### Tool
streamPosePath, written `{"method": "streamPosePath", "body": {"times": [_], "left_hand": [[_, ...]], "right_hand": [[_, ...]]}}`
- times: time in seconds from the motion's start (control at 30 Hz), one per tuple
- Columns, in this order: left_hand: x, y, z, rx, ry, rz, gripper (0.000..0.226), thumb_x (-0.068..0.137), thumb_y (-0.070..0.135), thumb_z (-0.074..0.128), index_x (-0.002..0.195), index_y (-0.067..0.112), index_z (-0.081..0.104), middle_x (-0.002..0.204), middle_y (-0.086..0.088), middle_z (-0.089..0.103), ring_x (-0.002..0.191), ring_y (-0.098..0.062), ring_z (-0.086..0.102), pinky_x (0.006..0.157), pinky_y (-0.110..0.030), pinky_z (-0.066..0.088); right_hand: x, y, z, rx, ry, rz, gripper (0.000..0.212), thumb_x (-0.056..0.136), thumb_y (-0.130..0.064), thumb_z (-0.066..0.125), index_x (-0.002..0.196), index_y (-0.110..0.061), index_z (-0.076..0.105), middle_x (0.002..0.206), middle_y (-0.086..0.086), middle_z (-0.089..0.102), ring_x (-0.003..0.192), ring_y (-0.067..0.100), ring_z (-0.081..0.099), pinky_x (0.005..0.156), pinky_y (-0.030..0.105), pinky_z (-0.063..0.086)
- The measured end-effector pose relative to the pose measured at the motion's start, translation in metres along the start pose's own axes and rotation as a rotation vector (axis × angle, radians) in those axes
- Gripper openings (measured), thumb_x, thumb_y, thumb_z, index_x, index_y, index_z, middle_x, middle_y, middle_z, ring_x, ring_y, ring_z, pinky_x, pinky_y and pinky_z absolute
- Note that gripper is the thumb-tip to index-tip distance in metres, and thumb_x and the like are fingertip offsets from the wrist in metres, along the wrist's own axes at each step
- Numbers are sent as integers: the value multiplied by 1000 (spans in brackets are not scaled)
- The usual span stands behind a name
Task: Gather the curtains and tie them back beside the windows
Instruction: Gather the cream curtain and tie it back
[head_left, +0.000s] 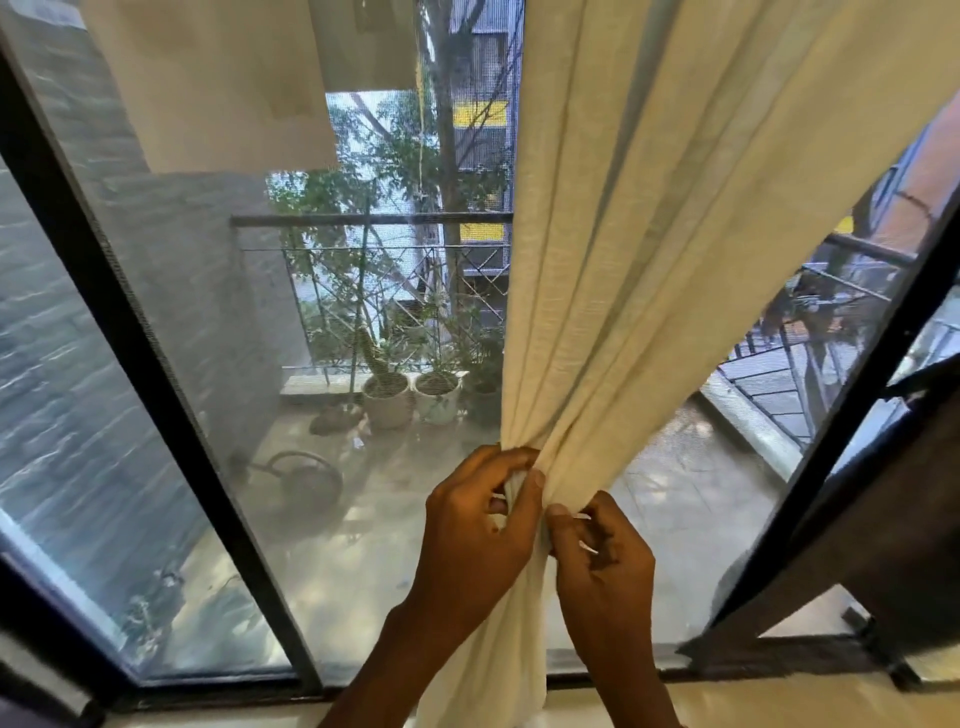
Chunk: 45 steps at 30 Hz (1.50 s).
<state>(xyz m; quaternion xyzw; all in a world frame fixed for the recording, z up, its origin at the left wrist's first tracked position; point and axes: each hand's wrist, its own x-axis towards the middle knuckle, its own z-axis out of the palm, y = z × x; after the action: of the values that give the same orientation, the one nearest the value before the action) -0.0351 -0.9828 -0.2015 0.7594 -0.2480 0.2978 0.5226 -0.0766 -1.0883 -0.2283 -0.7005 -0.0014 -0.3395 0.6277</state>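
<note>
— Curtain, cream and sheer, hangs in front of the screened window, its folds drawn into one bunch just above the sill. Which step does this show?

— Gathering, judged nearly done. The person's left hand has its fingers curled round the bunch. The right hand, just beside it, pinches the same folds between thumb and bent fingers. No tie is plainly in view; thin white slivers at the right hand are too small to name.

— And the next move?

— Likely one hand keeps the bunch tight while the other brings a band round it. The bundle then has to go to the side, since it now sits before the glass, not beside the black frame.

— Any containers?

— Only outside, on the balcony. Two pale pots stand side by side against the railing, both holding green plants, the left one cactus-like. A watering can sits nearer the glass; its contents cannot be made out.
</note>
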Motion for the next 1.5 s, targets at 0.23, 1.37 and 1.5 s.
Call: {"method": "streamPosePath", "body": {"times": [0.23, 1.37, 1.5], "left_hand": [[-1, 3, -8, 25, -51, 25, 28, 90, 8, 64, 110, 25, 55, 98, 11, 65, 88, -2, 65, 71, -15, 56], [-16, 9, 0, -52, -30, -125, 64, 85, 13, 69, 121, 54, 34, 108, 28, 61, 89, 4, 66, 70, -10, 52], [-15, 8, -1, -177, -77, -161, 76, 83, 11, 68, 141, 42, 29, 106, 19, 65, 91, -4, 67, 75, -14, 52]], "right_hand": [[3, -1, 1, -27, -29, -38, 30, 84, -18, 73, 95, -45, 65, 85, -14, 71, 72, 7, 69, 55, 14, 53], [-27, 2, 13, -367, 172, -205, 74, 75, -2, 79, 139, -11, 43, 85, -1, 61, 78, -3, 54, 69, -2, 40], [-20, 4, 11, -365, 48, -267, 62, 76, 6, 77, 131, -1, 50, 92, 4, 58, 82, 0, 54, 71, 5, 45]]}}
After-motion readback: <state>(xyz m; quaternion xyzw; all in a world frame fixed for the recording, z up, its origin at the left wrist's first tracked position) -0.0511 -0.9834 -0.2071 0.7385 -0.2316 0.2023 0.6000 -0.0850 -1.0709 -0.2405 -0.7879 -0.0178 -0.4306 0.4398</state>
